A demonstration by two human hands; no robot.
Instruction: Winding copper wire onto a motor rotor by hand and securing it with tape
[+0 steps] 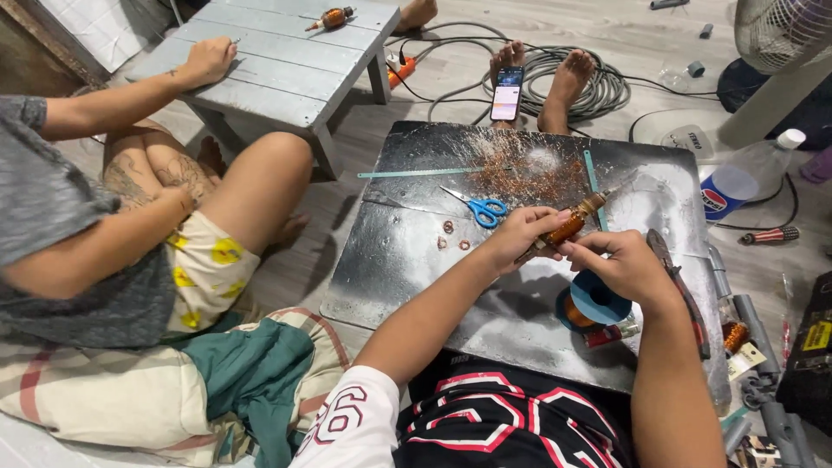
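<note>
Above the scuffed grey metal sheet (416, 260), both hands, left (517, 236) and right (624, 267), grip the copper-wound motor armature (572, 224), seemingly mid-winding; a careful turn comes next.

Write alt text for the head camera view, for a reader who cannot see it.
Both hands, left hand and right hand, hold a copper-wound motor armature over a metal sheet on the floor. Blue-handled scissors and a blue wire spool lie nearby; another person sits to the left.

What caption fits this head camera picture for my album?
Both hands, left and right, hold a copper-wound rotor over a metal sheet.
</note>
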